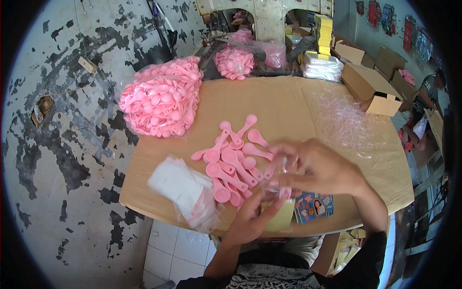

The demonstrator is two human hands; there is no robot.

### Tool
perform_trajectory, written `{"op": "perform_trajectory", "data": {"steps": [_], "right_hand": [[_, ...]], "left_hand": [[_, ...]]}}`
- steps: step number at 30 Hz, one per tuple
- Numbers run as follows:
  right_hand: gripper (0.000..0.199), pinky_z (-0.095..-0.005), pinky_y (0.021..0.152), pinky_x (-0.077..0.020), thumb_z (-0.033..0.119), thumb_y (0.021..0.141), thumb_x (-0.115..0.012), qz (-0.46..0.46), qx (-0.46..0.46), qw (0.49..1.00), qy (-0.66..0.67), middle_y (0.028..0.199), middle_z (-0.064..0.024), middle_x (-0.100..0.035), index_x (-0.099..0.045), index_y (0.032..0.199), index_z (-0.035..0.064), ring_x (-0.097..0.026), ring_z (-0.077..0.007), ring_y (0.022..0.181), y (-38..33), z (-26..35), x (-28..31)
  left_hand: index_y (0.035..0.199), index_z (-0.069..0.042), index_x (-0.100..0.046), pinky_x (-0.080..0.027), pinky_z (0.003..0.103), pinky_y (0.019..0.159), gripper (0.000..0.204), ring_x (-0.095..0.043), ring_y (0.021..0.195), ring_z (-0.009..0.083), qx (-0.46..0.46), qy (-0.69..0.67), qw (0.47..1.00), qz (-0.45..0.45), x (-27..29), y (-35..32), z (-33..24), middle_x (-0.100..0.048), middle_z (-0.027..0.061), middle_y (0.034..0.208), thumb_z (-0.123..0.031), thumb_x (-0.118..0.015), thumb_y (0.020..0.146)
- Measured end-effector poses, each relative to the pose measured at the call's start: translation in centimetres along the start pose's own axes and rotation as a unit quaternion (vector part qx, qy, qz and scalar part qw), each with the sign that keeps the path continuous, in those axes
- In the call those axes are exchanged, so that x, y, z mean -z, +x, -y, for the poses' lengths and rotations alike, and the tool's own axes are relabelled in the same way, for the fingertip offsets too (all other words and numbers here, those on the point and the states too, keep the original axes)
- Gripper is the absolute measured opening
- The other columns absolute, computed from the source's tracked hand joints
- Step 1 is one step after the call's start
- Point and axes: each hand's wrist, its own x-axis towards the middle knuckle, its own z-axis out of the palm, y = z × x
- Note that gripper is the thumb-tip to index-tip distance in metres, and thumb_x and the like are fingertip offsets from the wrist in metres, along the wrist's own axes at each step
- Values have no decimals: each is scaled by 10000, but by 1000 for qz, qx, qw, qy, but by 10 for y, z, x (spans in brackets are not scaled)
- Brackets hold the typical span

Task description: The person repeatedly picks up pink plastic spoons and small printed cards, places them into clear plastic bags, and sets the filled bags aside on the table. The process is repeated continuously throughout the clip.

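The head view has a small, smooth pink plastic piece (pixel 285 193) at lower centre, pinched narrowly at the thumb tip of the left hand (pixel 251 216). The right hand (pixel 325 166), blurred, curls its fingers around glossy clear film (pixel 288 166) just above; whether they grip it tightly I cannot tell.

Near the hands, at centre, lies a loose heap of pink spoons (pixel 228 161), with round, hollow bowls and flat handles pierced at the end. Left of the fingers is a limp, milky stack of thin plastic bags (pixel 179 187). Below the hands are a matte yellow card (pixel 280 217) and a glossy, colourful printed card (pixel 315 208).

All rest on creased brown paper (pixel 269 101) covering the table. At upper left, a bulging clear sack of spoons (pixel 161 96) slumps; toward upper right lie tangled, shiny transparent strips (pixel 344 118) and an open corrugated carton (pixel 370 87). Flaking paint roughens the wall (pixel 62 168) at far left.
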Motion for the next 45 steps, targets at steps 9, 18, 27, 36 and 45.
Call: {"op": "perform_trajectory", "data": {"steps": [9, 18, 27, 36, 45], "right_hand": [[249, -336, 650, -512, 57, 772, -713, -72, 96, 992, -48, 881, -100, -651, -636, 1008, 43, -621, -230, 716, 6, -18, -17], [238, -339, 767, -475, 197, 691, -716, -191, 209, 891, -356, 841, -9, -589, -672, 892, 75, -558, -195, 882, 6, -23, -18], [227, -324, 748, -480, 214, 688, -711, -93, 186, 901, -380, 783, -37, -593, -614, 807, 47, -579, -202, 832, 3, -44, -18], [213, -306, 560, -483, 124, 734, -694, -201, 88, 944, -245, 679, -67, -554, -528, 825, 26, -585, -193, 653, -3, -36, 13], [158, -268, 646, -494, -3, 763, -574, -105, -147, 941, -286, 876, -112, -658, -616, 914, -28, -639, -157, 764, -103, -153, 103]], "left_hand": [[1223, 12, -504, -487, 222, 753, 266, -604, 889, 72, -29, 83, 989, -115, 9, 9, -2, -626, 45, 1005, -139, -412, 1025], [1281, 31, -479, -515, 288, 681, 319, -644, 754, 144, -111, 258, 947, -154, -4, 26, -12, -645, 130, 867, -118, -395, 1011], [1214, 4, -488, -456, 472, 566, 289, -622, 674, 411, 27, 452, 890, -54, -2, 32, -25, -596, 203, 692, -97, -460, 945], [1244, 18, -490, -496, 256, 601, 289, -654, 677, 132, -16, 217, 970, -109, 4, 20, -14, -689, 124, 864, -136, -401, 1016], [1233, 21, -490, -532, 230, 700, 316, -664, 771, 130, -38, -26, 991, -129, 12, 23, -6, -675, 144, 1034, -204, -391, 1034]]}}
